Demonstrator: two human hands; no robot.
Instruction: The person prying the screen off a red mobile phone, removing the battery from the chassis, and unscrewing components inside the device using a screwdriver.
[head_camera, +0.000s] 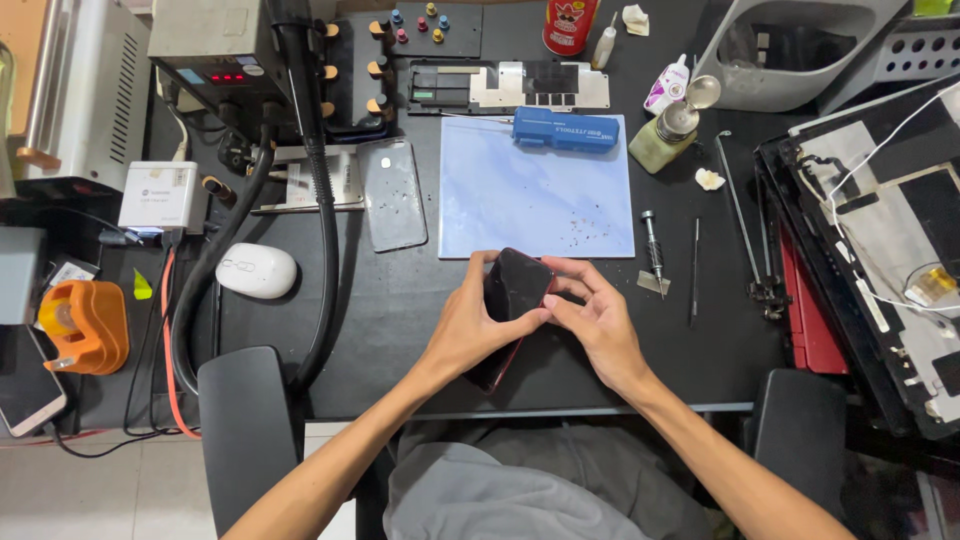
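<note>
Bright, even light falls from overhead; shadows under the hands are soft. The pale blue mat (537, 185) shows mild glare. Focus is sharp, with edges slightly bowed by the wide lens.

Seen from above: left hand (470, 325) and right hand (592, 322) both wrapped around a dark phone (515, 290) with a red edge, held just above the black surface (400, 320). Just beyond, a pale blue mat (535, 200) carrying a blue box (566, 130). To the left, a white mouse (257, 270); to the right, a small screwdriver (652, 245).
</note>
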